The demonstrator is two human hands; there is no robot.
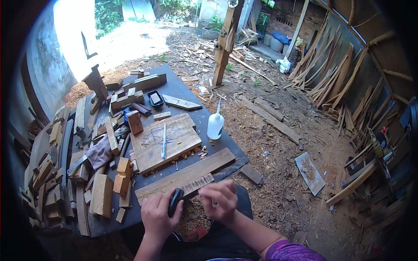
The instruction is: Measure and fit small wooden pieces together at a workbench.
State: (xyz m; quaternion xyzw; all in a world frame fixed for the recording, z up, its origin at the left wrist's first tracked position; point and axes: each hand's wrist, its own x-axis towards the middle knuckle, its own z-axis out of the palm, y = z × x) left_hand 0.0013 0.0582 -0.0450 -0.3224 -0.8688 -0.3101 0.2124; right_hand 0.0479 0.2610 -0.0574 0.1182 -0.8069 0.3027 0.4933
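My left hand [157, 217] is closed around a small black rounded object [175, 202] with a glossy edge; its exact kind does not show. Just beyond it lies a short wooden strip [198, 183] marked with a row of dark cross lines. This strip rests along the near edge of a long flat board [183, 174]. Near the strip's right end, my right hand [220, 201] is raised with its fingers curled together. Whatever those fingers may hold is hidden. A square wooden board [174, 150] with pencilled curves lies farther off, a pen [164, 141] on top.
A white glue bottle [215, 126] stands at the dark table's [180, 82] right edge. Wood blocks [101, 195] crowd the left side, around a crumpled cloth [100, 152]. A wooden post [224, 48] rises beyond the table. Shavings and offcuts cover the ground.
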